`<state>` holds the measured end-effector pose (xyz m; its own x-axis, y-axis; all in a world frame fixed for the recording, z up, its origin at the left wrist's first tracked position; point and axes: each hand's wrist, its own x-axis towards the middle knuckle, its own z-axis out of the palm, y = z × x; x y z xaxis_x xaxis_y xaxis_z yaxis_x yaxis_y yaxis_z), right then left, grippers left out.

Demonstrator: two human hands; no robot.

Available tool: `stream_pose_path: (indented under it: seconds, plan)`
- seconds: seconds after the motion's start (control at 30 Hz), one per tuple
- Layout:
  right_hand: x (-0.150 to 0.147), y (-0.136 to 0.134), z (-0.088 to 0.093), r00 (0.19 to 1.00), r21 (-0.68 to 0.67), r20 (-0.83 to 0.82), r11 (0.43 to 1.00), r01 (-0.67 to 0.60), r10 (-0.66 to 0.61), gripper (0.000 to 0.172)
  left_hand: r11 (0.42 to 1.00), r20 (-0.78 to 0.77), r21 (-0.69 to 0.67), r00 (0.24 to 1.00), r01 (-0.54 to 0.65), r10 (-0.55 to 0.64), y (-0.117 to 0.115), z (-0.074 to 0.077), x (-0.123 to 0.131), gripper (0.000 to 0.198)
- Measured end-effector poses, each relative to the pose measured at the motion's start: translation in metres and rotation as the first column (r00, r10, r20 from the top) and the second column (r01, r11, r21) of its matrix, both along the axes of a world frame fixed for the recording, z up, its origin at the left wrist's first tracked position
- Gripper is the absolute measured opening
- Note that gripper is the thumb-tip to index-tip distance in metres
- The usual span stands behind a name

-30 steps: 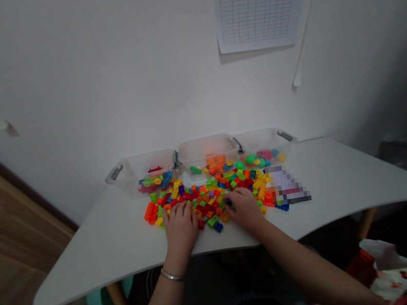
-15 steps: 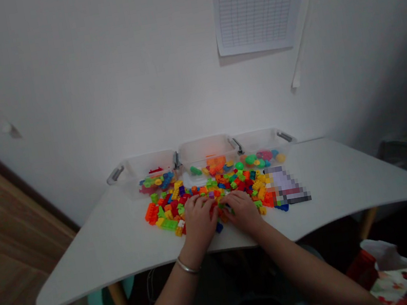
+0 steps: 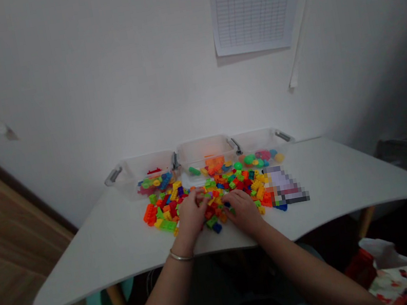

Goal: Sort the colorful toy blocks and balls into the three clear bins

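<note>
A heap of colourful plastic building blocks (image 3: 217, 211) is spread over the white table (image 3: 126, 248). My left hand (image 3: 190, 214), with a bangle at its wrist, reaches into the left-middle of the heap. Its thumb and fingers are apart, close to some green and orange blocks. My right hand (image 3: 243, 211) rests over the heap's right-middle, its fingers curled in around a small dark block (image 3: 227, 204), partly hidden by the fingertips. A green block and a blue block (image 3: 217, 228) lie between the hands at the near edge of the heap.
Behind the heap stand three clear bins: a left bin (image 3: 146, 162), a middle bin (image 3: 204, 146) and a right bin (image 3: 258, 138), with coloured pieces inside. A blurred-out device (image 3: 291, 190) lies right of the blocks. A printed sheet (image 3: 248, 15) hangs on the wall.
My left hand has moved slightly left, away from the right hand, and its fingers have spread. More blocks show between the hands. My right hand stays nearly in place.
</note>
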<state>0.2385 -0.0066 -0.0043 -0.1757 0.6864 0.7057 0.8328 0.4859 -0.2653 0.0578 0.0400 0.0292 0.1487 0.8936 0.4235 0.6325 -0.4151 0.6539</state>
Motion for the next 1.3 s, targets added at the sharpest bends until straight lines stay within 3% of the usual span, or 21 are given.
stream_pose_path:
  seconds: [0.1, 0.2, 0.33, 0.4, 0.57, 0.7, 0.8, 0.93, 1.07, 1.3]
  plan:
    - [0.001, -0.001, 0.001, 1.000, 0.009, -0.006, 1.000, -0.022, 0.022, 0.015, 0.970, 0.250, 0.132, 0.954, -0.202, 0.165, 0.026, 0.017, -0.026, 0.023]
    - [0.001, -0.002, 0.003, 0.998, 0.027, 0.011, 0.998, -0.061, 0.061, 0.014, 0.913, 0.357, 0.213, 0.898, -0.348, 0.259, 0.053, 0.041, -0.054, 0.025]
    - [0.000, -0.003, 0.005, 0.996, 0.039, 0.032, 0.996, -0.081, 0.079, 0.015, 0.835, 0.297, 0.325, 0.886, -0.444, 0.356, 0.085, 0.068, -0.085, 0.024]
    - [0.000, -0.003, 0.006, 0.996, 0.047, 0.032, 0.995, -0.082, 0.081, 0.015, 0.846, 0.180, 0.347, 0.914, -0.405, 0.364, 0.098, 0.073, -0.094, 0.022]
    - [0.001, -0.003, 0.006, 0.995, 0.048, 0.031, 0.994, -0.099, 0.097, 0.015, 0.898, -0.138, 0.285, 0.913, -0.335, 0.385, 0.116, 0.067, -0.099, 0.026]
    - [0.001, -0.001, 0.004, 0.994, 0.087, 0.029, 0.990, -0.108, 0.106, 0.012, 0.917, -0.431, 0.193, 0.809, -0.349, 0.399, 0.115, 0.063, -0.095, 0.040]
    - [0.001, -0.001, 0.003, 0.993, 0.114, 0.023, 0.987, -0.114, 0.112, 0.012, 0.921, -0.522, 0.202, 0.759, -0.333, 0.389, 0.110, 0.065, -0.096, 0.045]
    - [0.000, -0.002, 0.004, 0.993, 0.121, 0.024, 0.986, -0.117, 0.115, 0.013, 0.928, -0.585, 0.209, 0.722, -0.307, 0.371, 0.107, 0.068, -0.098, 0.048]
    - [0.001, -0.001, 0.004, 0.993, 0.119, 0.026, 0.986, -0.113, 0.111, 0.013, 0.938, -0.581, 0.203, 0.736, -0.282, 0.347, 0.108, 0.064, -0.102, 0.050]
    - [0.001, 0.000, 0.002, 0.994, 0.094, 0.034, 0.990, -0.109, 0.106, 0.012, 0.872, -0.319, 0.313, 0.823, -0.377, 0.470, 0.087, 0.059, -0.080, 0.055]
